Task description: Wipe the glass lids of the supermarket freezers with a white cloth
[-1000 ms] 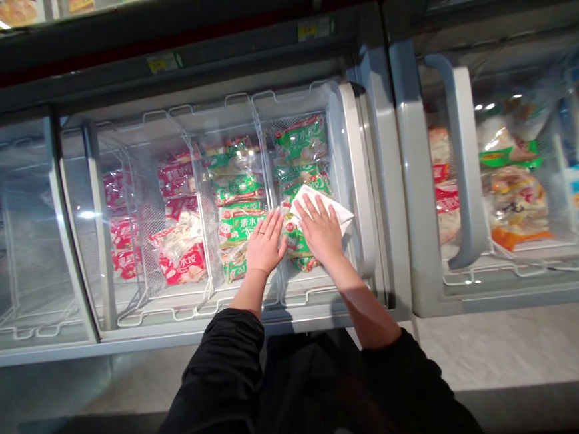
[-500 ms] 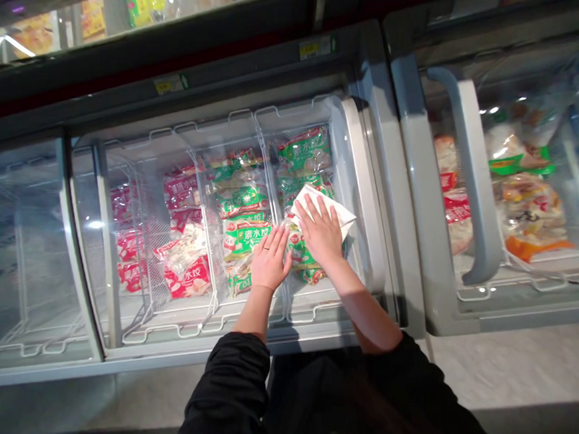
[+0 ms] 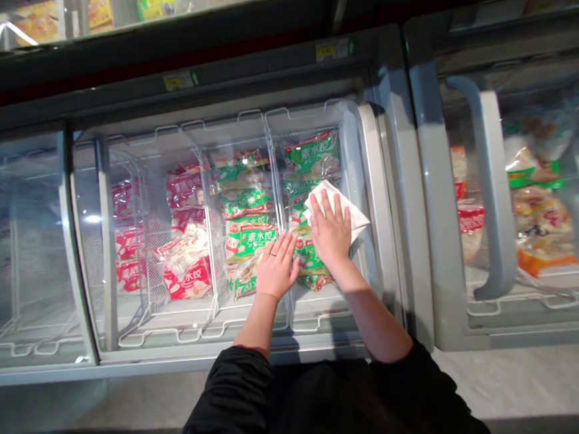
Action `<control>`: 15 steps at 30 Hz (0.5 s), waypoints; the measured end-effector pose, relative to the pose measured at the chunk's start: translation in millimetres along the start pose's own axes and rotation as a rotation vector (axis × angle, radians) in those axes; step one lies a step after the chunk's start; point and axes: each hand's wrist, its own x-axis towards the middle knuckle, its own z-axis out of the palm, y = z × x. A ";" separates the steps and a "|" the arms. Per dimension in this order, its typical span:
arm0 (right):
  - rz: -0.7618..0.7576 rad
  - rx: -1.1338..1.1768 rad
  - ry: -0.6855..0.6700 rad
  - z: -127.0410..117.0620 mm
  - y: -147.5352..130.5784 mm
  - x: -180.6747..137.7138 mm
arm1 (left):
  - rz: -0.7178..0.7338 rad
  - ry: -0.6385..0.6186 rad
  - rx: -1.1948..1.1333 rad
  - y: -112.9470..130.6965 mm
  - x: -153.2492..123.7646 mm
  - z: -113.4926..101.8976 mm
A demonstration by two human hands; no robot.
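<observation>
My right hand [image 3: 331, 234] lies flat with spread fingers on a folded white cloth [image 3: 356, 218], pressing it against the clear sliding lid [image 3: 294, 119] of a chest freezer. Part of the cloth is hidden under the palm. To its left, my left hand [image 3: 276, 266] rests flat on the same lid, fingers stretched out and nothing in it; a ring is on one finger. Beneath the lid, green dumpling bags [image 3: 312, 154] lie in wire-divided compartments, partly covered by both hands. Red and pink bags [image 3: 188, 277] fill compartments farther left.
A grey lid handle [image 3: 493, 194] stands up on the neighbouring freezer at right, above more bagged food [image 3: 545, 223]. The freezer's grey front rim [image 3: 195, 361] runs before my body. Behind, a shelf edge [image 3: 179, 28] overhangs, with price tags [image 3: 178, 80] below it.
My view has shifted slightly, so the freezer appears farther right and a little lower. Both hands stay nearly in place on the lid, the right one still over the cloth.
</observation>
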 end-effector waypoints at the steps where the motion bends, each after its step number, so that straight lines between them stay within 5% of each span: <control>1: -0.043 -0.008 -0.018 -0.1 -1.7 0.7 | 0.002 0.003 -0.002 0.1 0.1 0.0; 6: -0.266 -0.018 -0.062 -10.3 8.3 52.8 | 0.011 0.034 -0.006 0.2 0.2 0.3; 9: -0.243 0.007 -0.025 -12.9 15.9 79.2 | 0.011 0.027 0.002 0.1 -0.1 0.1; 15: -0.042 0.035 0.087 3.5 2.4 48.1 | 0.011 0.031 0.002 0.7 -0.1 -0.8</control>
